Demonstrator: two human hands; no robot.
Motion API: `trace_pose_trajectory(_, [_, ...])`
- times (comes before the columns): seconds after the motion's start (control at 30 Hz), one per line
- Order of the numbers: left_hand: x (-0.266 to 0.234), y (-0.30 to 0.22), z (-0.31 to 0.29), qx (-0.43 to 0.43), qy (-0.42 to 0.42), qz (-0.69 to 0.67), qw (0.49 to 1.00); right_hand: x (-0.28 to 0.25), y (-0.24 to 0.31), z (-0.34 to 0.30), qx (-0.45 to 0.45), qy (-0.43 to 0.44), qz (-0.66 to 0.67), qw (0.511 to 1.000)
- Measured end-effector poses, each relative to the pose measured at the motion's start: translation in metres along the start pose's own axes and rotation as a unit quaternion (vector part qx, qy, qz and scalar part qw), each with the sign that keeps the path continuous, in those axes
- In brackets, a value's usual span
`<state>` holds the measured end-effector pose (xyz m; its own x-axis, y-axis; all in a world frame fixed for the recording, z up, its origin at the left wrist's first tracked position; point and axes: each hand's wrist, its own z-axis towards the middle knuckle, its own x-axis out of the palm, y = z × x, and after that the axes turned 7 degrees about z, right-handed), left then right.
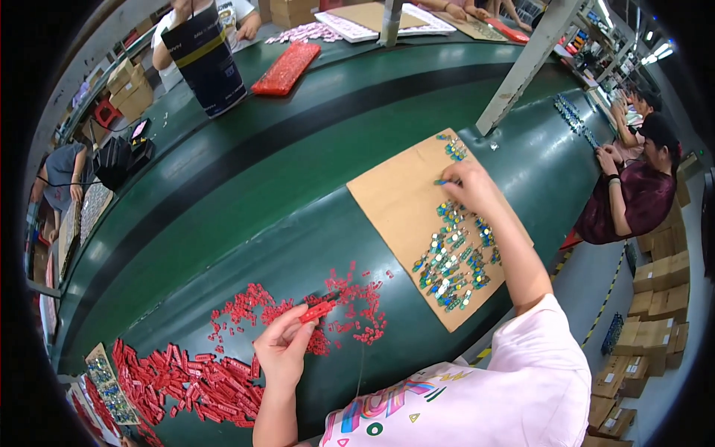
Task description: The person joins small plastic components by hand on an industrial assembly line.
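My left hand (284,349) pinches a slim red plastic housing (318,311), with a thin dark piece sticking out past its far end. Around and beyond it lie many small red plastic parts (357,298) on the green table. Over a brown cardboard sheet (395,200), my right hand (474,188) is closed, fingertips pinched on a small circuit board (441,182) with a blue-green look. Below that hand, a spread of similar small circuit boards (450,261) covers the near part of the cardboard. A smaller cluster sits at its far corner.
A heap of long red housings (190,387) lies at the near left, beside a board of small parts (108,384). A metal post (521,71) rises at the far side. A red wrapped packet (287,68) and dark bag (205,63) stand across. Co-workers (633,179) sit around.
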<state>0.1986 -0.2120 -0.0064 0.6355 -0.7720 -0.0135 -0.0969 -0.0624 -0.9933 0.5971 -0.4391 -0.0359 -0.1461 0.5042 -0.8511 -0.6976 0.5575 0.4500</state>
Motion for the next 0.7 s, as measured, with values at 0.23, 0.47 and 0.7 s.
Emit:
trace_pose_trajectory(0.23, [-0.002, -0.003, 0.001, -0.027, -0.002, 0.012, 1.000, 0.029, 0.081, -0.002, 0.124, 0.069, 0.412, 0.900])
trace_pose_trajectory(0.47, [-0.001, -0.002, 0.007, -0.021, -0.019, -0.003, 1.000, 0.038, 0.163, -0.028, 0.090, 0.178, 0.528, 0.825])
trace_pose_trajectory(0.7, [-0.005, -0.010, 0.014, -0.002, -0.016, 0.000, 1.000, 0.033, 0.221, -0.040, -0.134, 0.187, 0.481, 0.846])
